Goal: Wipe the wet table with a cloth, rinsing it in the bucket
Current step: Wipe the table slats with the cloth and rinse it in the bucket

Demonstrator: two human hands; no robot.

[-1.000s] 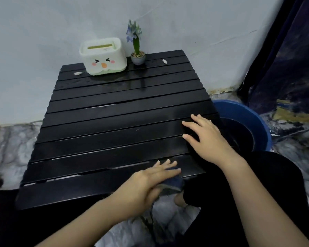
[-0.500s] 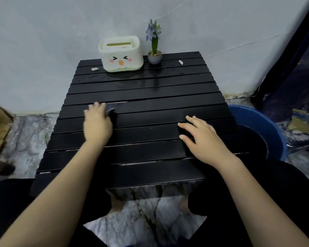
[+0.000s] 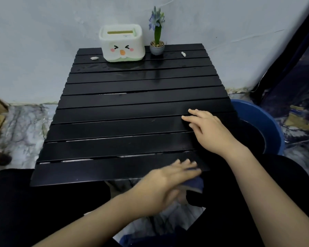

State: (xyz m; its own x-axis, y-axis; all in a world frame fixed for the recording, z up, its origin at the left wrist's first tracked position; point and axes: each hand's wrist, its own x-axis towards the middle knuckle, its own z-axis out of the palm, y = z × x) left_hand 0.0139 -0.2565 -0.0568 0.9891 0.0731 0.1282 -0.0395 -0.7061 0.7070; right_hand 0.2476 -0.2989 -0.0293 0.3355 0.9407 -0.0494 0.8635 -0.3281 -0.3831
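A black slatted tabletop (image 3: pixel 132 111) is seen from above, set against a pale wall. On its far left slats a small white scrap (image 3: pixel 94 58) is seen, and just right of it a white and green tissue box (image 3: pixel 121 43) with a cartoon face is placed at the far edge. Right of the box, close beside it, a small grey pot with a blue flower (image 3: pixel 157 39) stands upright, and a second white scrap (image 3: pixel 183 54) lies farther right. Wet sheen and droplets are visible on the far slats.

At the near edge, right of centre, the left hand (image 3: pixel 165 182) is laid flat with its fingers (image 3: pixel 187 164) spread slightly apart and blurred. A blue cloth (image 3: pixel 194 184) is pressed beneath it, with part of the cloth hanging over the tabletop's near edge.

Farther right, the right hand (image 3: pixel 210 132) is rested palm down on the middle slats near the right edge, fingers extended and a little apart, with nothing held.

A blue bucket (image 3: pixel 262 120) is set on the marbled floor just beside the tabletop's right edge, its dark interior partly hidden.
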